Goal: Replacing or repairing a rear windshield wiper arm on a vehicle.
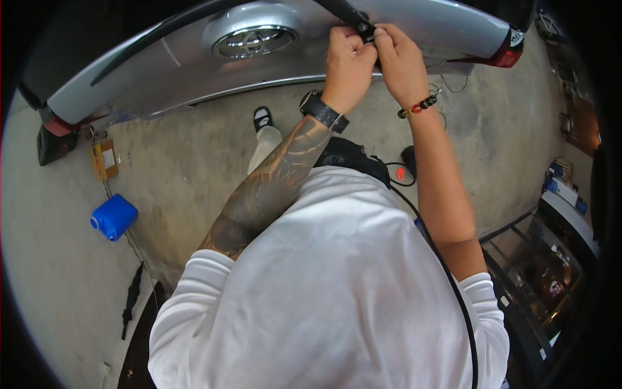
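Both of my hands meet at the pivot end of a black rear wiper arm (343, 11) on the silver tailgate of a car (175, 61). My left hand (350, 68), with a dark watch at its wrist, is closed, its fingers curled against the left side of the pivot. From the other side my right hand (400, 61), wearing a beaded bracelet, closes on the same spot with the thumb bent toward it. The fingertips press close together, and whatever small part lies between them is hidden. Left of the hands sits a chrome oval emblem (254, 42).
Red tail lights (507, 55) mark the tailgate's ends. On the concrete floor (188, 168) at left lie a cardboard box (104, 159), a blue jerrycan (115, 217) and a black folded umbrella (133, 298). A thin cable hangs below the bumper. Glass-fronted shelving (538, 259) stands at right.
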Available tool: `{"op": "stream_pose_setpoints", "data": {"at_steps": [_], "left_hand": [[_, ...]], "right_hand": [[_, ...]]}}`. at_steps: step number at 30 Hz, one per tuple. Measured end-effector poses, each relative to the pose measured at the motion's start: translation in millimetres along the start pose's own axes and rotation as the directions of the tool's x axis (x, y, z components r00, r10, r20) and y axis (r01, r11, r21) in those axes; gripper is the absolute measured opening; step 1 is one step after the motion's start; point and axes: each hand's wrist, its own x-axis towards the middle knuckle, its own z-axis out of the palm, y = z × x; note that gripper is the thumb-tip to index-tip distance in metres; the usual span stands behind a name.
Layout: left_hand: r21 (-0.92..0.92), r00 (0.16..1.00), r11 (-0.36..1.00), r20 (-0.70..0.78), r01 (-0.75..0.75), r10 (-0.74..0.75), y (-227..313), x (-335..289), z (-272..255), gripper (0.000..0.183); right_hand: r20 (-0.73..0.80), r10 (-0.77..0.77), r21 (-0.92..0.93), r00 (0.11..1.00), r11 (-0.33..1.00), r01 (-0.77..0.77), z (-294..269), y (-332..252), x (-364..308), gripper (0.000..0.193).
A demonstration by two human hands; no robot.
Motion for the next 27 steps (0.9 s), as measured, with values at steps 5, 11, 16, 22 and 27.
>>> {"op": "stream_pose_setpoints", "data": {"at_steps": [5, 11, 16, 22, 27], "left_hand": [[-0.117, 0.997, 0.99, 0.031, 0.077, -0.074, -3, 4, -7, 0.033], [0.341, 0.979, 0.93, 0.19, -0.139, 0.077, 3, 11, -36, 0.025], [0.249, 0.999, 0.968, 0.049, -0.021, 0.009, 26, 26, -64, 0.034], [0.365, 1.0, 0.931, -0.016, 0.031, -0.027, 64, 49, -56, 0.052], [0.343, 0.997, 0.936, 0.009, -0.074, 0.076, 65, 48, -44, 0.05]], "right_hand": [[0.123, 0.167, 0.147, 0.978, 0.972, -0.185, -2, -9, -1, 0.04], [0.265, 0.237, 0.3, 0.935, 0.901, -0.314, -9, -10, 0, 0.038], [0.269, 0.237, 0.129, 0.933, 0.952, -0.279, -12, -9, 1, 0.033], [0.15, 0.227, -0.035, 0.962, 0.974, -0.224, -12, -18, -1, 0.033], [0.001, 0.218, -0.002, 0.976, 0.976, -0.218, 2, -13, -12, 0.037]]}}
